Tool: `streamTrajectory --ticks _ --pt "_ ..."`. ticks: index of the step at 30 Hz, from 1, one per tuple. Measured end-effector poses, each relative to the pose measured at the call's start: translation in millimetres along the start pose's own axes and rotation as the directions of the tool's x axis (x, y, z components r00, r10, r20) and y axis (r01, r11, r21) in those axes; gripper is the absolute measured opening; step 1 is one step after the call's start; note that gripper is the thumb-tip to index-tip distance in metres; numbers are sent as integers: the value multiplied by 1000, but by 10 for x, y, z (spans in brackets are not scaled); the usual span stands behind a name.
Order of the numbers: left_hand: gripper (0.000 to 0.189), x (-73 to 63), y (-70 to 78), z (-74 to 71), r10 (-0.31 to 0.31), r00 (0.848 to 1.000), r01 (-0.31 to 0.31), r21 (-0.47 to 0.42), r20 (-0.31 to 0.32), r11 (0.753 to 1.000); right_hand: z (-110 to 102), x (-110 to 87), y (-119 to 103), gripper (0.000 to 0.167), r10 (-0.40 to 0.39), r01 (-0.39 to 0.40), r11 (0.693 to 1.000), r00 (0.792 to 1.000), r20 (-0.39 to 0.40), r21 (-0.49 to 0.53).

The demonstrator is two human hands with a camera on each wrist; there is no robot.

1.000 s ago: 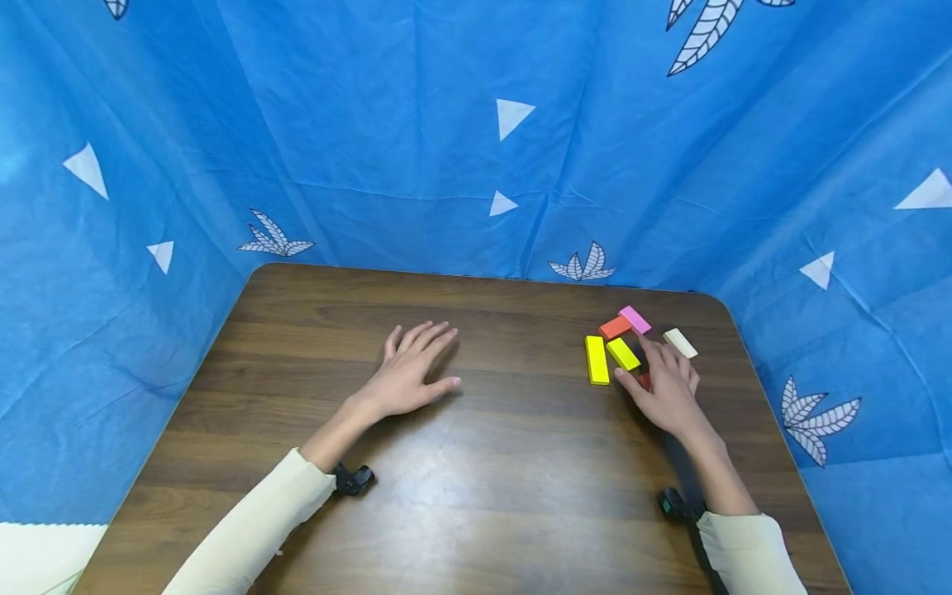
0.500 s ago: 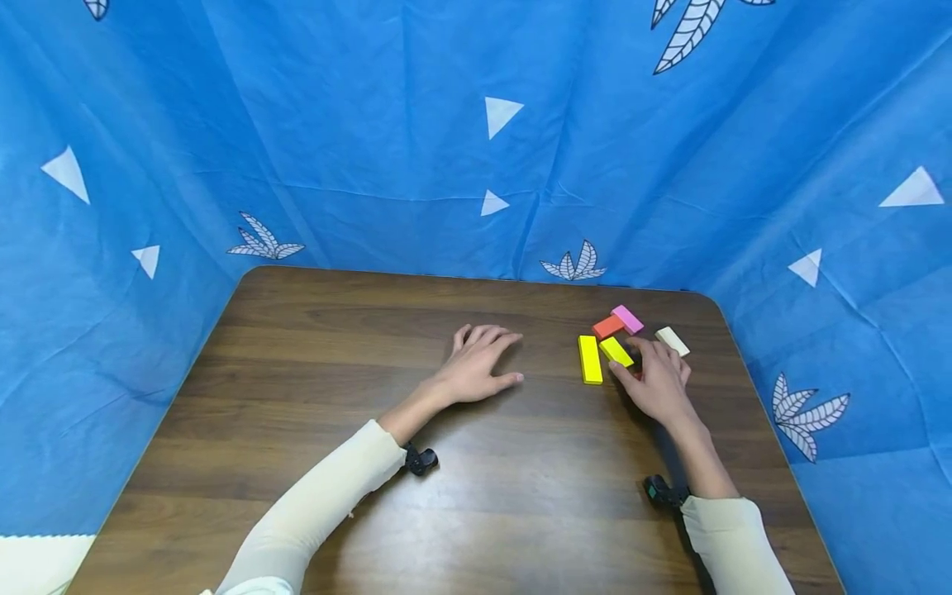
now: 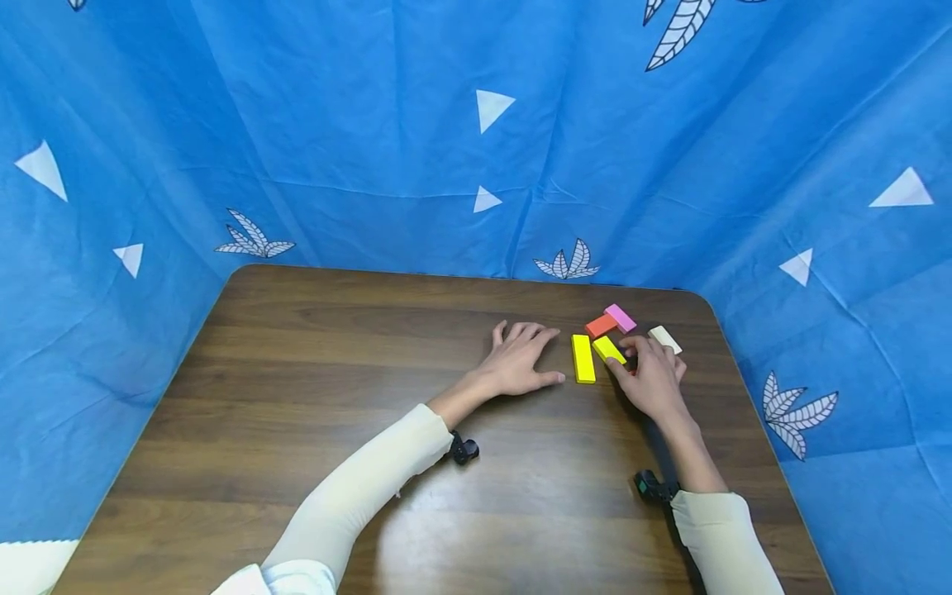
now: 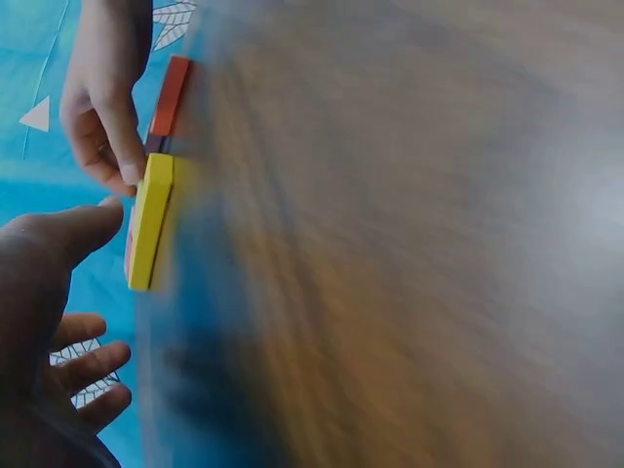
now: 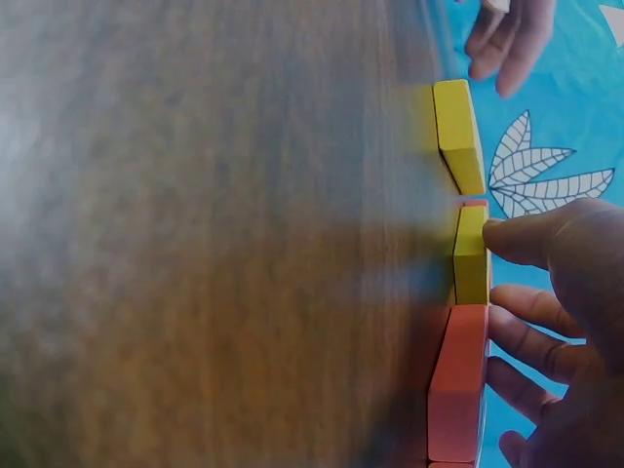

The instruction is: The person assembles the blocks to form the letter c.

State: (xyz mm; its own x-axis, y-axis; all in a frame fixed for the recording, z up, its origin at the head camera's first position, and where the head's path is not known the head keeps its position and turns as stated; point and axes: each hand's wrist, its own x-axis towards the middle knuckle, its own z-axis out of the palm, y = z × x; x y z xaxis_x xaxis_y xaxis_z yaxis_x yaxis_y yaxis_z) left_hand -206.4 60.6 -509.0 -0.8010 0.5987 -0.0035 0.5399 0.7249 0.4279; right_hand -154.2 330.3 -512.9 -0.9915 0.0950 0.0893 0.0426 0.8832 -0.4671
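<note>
In the head view my right hand is over the blocks at the table's right. Its thumb and index finger pinch the short yellow block at the near end; the block lies on the table. Beneath this hand is a red block, mostly hidden in the head view. My left hand hovers low with fingers spread, just left of the long yellow block. In the left wrist view its thumb points toward that block, with a gap between.
Behind the yellow blocks, an orange-red block touches a pink block. A white block lies to the right of the pink one. Blue patterned cloth surrounds the brown wooden table at its back and sides.
My left hand has moved right across the table to beside the long yellow block. The thumb and index finger of my right hand have closed in on the short yellow block.
</note>
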Motion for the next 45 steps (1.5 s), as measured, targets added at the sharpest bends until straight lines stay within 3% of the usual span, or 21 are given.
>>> streamTrajectory --ticks 10,18,26,34,45 --pt "94 238 178 86 2 1000 -2 -24 17 1000 15 45 -28 46 -8 8 1000 1000 6 -17" --pt "96 338 303 165 5 999 -4 -20 38 1000 -23 52 -27 45 11 -11 999 1000 1 -45" --pt "90 336 279 192 -1 999 2 -18 40 1000 -26 40 -69 45 21 -21 998 1000 -3 -67" --pt "98 379 307 221 6 999 -5 -13 46 1000 -13 38 -105 43 62 -61 995 998 17 -78" --pt "92 401 227 183 17 1000 -17 10 -13 1000 -3 19 -61 38 29 -29 997 1000 -4 -66"
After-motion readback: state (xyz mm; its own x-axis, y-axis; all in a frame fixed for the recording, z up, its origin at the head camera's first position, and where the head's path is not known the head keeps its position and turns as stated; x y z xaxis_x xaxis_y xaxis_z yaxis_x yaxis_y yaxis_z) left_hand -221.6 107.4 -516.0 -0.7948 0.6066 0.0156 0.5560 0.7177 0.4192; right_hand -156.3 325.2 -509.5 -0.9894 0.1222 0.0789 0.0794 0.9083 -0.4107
